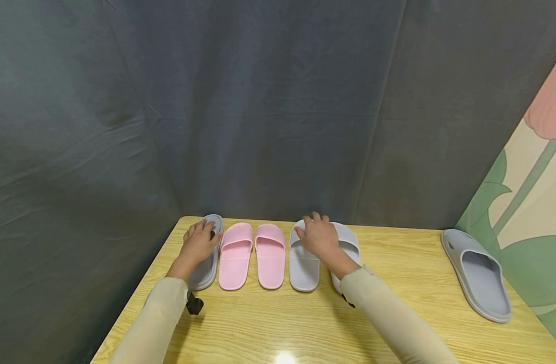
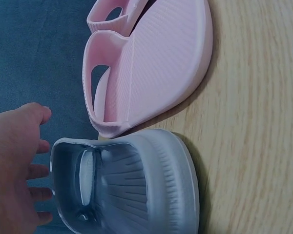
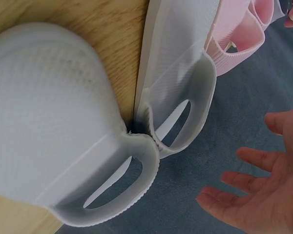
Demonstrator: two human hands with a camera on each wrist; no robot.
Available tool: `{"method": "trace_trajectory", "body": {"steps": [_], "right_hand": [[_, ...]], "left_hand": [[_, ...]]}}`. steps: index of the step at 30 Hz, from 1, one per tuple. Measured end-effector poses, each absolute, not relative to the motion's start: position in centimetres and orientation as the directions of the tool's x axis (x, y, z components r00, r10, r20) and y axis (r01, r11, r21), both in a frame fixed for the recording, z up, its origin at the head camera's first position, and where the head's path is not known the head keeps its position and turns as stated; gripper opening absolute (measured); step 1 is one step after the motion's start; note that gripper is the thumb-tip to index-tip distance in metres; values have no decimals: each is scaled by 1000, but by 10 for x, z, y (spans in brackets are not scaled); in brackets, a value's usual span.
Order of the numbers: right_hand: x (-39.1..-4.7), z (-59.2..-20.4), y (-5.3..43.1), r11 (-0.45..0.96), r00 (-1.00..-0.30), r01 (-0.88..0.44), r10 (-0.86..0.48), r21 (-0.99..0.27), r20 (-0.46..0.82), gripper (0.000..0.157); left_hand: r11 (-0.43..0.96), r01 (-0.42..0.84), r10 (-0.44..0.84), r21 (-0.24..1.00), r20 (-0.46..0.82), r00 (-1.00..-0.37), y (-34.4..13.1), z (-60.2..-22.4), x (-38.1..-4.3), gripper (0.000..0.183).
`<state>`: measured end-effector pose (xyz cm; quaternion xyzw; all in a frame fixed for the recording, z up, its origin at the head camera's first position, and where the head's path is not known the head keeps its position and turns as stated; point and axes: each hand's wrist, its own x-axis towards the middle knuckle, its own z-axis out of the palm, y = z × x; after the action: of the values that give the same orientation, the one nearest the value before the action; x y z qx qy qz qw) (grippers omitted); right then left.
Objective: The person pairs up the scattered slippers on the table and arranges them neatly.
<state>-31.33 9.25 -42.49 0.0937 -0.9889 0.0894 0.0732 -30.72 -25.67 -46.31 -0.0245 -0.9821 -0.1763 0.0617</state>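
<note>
My left hand (image 1: 199, 242) hovers by the toe end of a darker grey slipper (image 1: 207, 270) at the table's left side. In the left wrist view its fingers are loosely extended just off the slipper's toe strap. Beside that slipper stand two pink slippers (image 1: 234, 263), (image 1: 271, 260), toes toward the curtain. My right hand (image 1: 320, 236) is over a pair of light grey slippers (image 1: 304, 270), (image 3: 53, 122), covering part of both straps in the head view. The right wrist view shows this hand's fingers spread, apart from the straps and holding nothing.
Another grey slipper (image 1: 484, 280) lies alone at the right of the wooden table (image 1: 241, 323), near a wall with a painted flower (image 1: 533, 187). A dark curtain (image 1: 278, 111) hangs right behind the table's back edge. Black camera straps are on both wrists.
</note>
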Motion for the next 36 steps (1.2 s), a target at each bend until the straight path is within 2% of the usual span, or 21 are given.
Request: {"method": "trace_trajectory", "body": {"steps": [16,36], "right_hand": [[-315,-429,113,969,-974,-179,-151,-168,168,57],[-309,-429,135,969,-979,-155,-125,-190,160,55]], "left_hand": [[917,32,-6,399,94,-996,-259,-467,-316,62],[942,23,2,335,64,-998,-254,-469,-326,60]]}}
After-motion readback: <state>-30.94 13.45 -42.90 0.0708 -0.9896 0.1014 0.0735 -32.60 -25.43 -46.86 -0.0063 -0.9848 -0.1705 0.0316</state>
